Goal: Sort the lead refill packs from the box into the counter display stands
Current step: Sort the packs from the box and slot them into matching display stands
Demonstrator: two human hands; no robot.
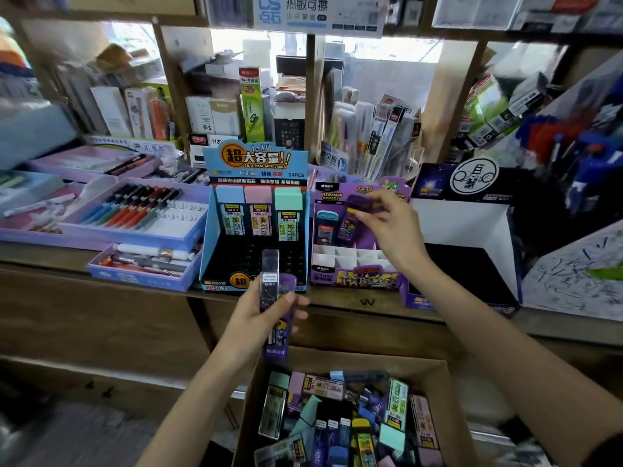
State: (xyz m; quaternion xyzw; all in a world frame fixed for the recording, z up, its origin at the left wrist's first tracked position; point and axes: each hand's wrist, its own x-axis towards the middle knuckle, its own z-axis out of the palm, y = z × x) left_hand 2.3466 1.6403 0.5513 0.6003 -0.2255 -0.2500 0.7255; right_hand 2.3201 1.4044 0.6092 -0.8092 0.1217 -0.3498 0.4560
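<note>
Up at one o'clock, the right hand (391,227) pinches one purple pack (350,224) beside one teal-capped pack (325,227) in the purple stand (357,278), while the left hand (261,318) grips two packs (269,281) above the box (448,399), before the blue stand (207,237) with three packs (259,214).

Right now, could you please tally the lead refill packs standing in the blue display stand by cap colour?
Blue cap: 1
Pink cap: 1
Green cap: 1
Total: 3 packs, all in the back row of the blue display stand.
</note>
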